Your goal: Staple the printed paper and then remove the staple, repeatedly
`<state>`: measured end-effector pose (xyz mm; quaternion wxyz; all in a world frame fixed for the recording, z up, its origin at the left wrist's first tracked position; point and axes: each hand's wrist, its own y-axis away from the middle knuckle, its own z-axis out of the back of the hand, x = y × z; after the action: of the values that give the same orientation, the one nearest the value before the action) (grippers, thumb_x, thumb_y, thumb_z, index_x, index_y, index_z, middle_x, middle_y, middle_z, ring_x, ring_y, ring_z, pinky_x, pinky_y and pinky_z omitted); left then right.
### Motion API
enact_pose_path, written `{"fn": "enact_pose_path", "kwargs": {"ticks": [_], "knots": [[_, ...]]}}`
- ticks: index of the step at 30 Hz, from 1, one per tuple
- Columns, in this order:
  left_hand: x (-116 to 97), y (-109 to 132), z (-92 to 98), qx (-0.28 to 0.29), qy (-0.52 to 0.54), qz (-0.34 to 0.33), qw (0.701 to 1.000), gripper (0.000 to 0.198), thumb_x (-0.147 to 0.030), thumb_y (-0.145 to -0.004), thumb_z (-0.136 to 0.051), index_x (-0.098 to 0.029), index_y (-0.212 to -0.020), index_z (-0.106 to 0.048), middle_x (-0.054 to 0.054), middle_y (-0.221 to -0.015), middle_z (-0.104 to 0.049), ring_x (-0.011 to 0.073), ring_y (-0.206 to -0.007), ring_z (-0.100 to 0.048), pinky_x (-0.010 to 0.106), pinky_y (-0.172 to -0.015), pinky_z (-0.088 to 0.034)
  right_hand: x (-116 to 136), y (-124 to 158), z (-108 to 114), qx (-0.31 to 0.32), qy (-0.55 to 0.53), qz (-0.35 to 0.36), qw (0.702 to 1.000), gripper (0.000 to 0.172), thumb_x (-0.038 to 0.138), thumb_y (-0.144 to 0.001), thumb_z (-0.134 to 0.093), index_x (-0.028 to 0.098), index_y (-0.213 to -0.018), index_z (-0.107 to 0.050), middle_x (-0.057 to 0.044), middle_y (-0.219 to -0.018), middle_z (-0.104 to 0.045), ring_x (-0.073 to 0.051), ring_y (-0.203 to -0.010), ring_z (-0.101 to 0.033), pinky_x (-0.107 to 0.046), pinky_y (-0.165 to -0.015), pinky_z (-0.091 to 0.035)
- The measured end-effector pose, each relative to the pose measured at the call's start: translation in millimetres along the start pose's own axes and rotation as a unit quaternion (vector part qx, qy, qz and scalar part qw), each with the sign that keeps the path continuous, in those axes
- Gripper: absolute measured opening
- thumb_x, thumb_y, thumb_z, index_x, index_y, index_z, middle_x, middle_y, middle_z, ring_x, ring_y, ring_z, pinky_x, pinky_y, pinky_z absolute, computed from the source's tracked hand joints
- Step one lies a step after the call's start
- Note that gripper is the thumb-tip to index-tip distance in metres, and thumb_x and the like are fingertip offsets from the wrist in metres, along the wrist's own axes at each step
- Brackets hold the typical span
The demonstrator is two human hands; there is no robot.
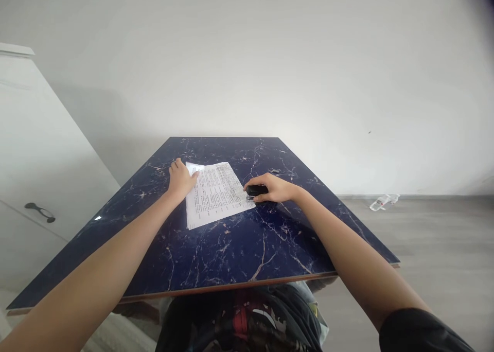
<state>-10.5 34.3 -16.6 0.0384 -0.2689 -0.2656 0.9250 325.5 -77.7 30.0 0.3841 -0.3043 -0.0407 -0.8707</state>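
Printed sheets of paper [216, 192] lie at a slant on the dark blue marbled tabletop, their upper left corner a little raised. My left hand [180, 177] grips their left edge, thumb on top and the other fingers beyond the edge. At the right edge of the sheets, my right hand [272, 187] is closed around a black stapler [255, 190]. The stapler's front end meets the paper there. My fingers and palm hide its rear part.
The blue marbled table [231, 254] narrows toward a pale wall [247, 74]. On the left stands a white cabinet [34, 136] with a dark handle [40, 212]. A crumpled clear plastic piece [384, 202] lies on the grey floor to the right.
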Motion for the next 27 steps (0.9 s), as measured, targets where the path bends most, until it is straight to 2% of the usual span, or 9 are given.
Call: {"fn": "enact_pose_path", "kwargs": {"ticks": [2,4,6,10,12,15,18,21,27], "knots": [[-10,7,5.5,0.016,-0.035,-0.027,0.999,0.066,-0.032,-0.087,-0.068,-0.003,-0.141,-0.045,0.033,-0.151,-0.044,0.0482,-0.144,-0.038,0.066,-0.114,-0.035,1,-1,-1,-0.008,0.007,0.005,1.000,0.040,0.026,-0.085,-0.074,0.020,-0.123,-0.071,-0.008,-0.116,-0.074,-0.024,-0.098,-0.068,-0.037,-0.085,-0.054],[-27,18,13.5,0.120,0.001,-0.133,0.984,0.046,-0.036,-0.098,-0.053,-0.009,-0.135,-0.057,0.025,-0.147,-0.053,0.0405,-0.140,-0.047,0.059,-0.116,-0.037,3,-2,-2,-0.012,0.007,0.013,1.000,0.038,0.027,-0.085,-0.074,0.019,-0.121,-0.072,-0.008,-0.115,-0.074,-0.023,-0.097,-0.068,-0.036,-0.085,-0.053],[-47,34,21.5,0.276,0.079,-0.256,0.923,0.046,-0.048,-0.105,-0.040,-0.021,-0.133,-0.064,0.012,-0.145,-0.060,0.0316,-0.136,-0.054,0.050,-0.116,-0.040,6,-3,-4,-0.010,0.001,0.020,1.000,0.035,0.027,-0.085,-0.074,0.019,-0.120,-0.072,-0.007,-0.112,-0.074,-0.022,-0.096,-0.068,-0.036,-0.086,-0.052],[-81,65,29.0,0.413,0.116,-0.332,0.840,0.062,-0.066,-0.101,-0.040,-0.033,-0.154,-0.047,0.006,-0.160,-0.049,0.0327,-0.140,-0.051,0.047,-0.111,-0.043,15,-6,-8,0.000,-0.007,0.039,0.999,0.031,0.028,-0.087,-0.072,0.019,-0.117,-0.072,-0.006,-0.108,-0.074,-0.022,-0.095,-0.067,-0.035,-0.086,-0.051],[-87,72,27.9,0.441,0.097,-0.364,0.815,0.067,-0.069,-0.099,-0.043,-0.033,-0.156,-0.045,0.006,-0.163,-0.043,0.0345,-0.143,-0.047,0.048,-0.114,-0.040,19,-7,-10,0.008,-0.005,0.049,0.999,0.029,0.032,-0.089,-0.070,0.020,-0.115,-0.072,-0.005,-0.108,-0.074,-0.022,-0.094,-0.067,-0.034,-0.085,-0.050],[-81,72,22.3,0.452,0.068,-0.381,0.804,0.073,-0.071,-0.098,-0.044,-0.030,-0.159,-0.042,0.008,-0.168,-0.035,0.0366,-0.151,-0.036,0.052,-0.121,-0.029,25,-11,-13,-0.010,0.006,0.023,1.000,0.030,0.046,-0.097,-0.061,0.019,-0.107,-0.072,-0.005,-0.100,-0.073,-0.021,-0.087,-0.064,-0.032,-0.080,-0.047],[-71,68,15.7,0.457,0.059,-0.388,0.798,0.075,-0.070,-0.099,-0.042,-0.028,-0.161,-0.038,0.009,-0.170,-0.030,0.0355,-0.156,-0.026,0.053,-0.126,-0.018,30,-18,-21,-0.128,0.033,-0.066,0.989,0.049,0.051,-0.107,-0.036,0.018,-0.091,-0.068,-0.005,-0.087,-0.069,-0.019,-0.080,-0.061,-0.031,-0.077,-0.043],[-67,66,10.9,0.465,0.049,-0.387,0.795,0.076,-0.070,-0.100,-0.040,-0.027,-0.162,-0.036,0.009,-0.170,-0.027,0.0335,-0.159,-0.020,0.054,-0.128,-0.009,32,-26,-32,-0.213,0.078,-0.127,0.966,0.052,0.045,-0.110,-0.026,0.019,-0.085,-0.063,-0.005,-0.085,-0.066,-0.019,-0.082,-0.059,-0.031,-0.081,-0.041],[-69,67,6.7,0.461,0.054,-0.402,0.790,0.073,-0.068,-0.102,-0.037,-0.029,-0.163,-0.031,0.006,-0.171,-0.025,0.0311,-0.159,-0.021,0.050,-0.129,-0.009,38,-32,-49,-0.151,0.181,-0.154,0.960,0.041,0.036,-0.111,-0.028,0.021,-0.087,-0.058,-0.005,-0.093,-0.062,-0.020,-0.090,-0.056,-0.031,-0.083,-0.041]]}}
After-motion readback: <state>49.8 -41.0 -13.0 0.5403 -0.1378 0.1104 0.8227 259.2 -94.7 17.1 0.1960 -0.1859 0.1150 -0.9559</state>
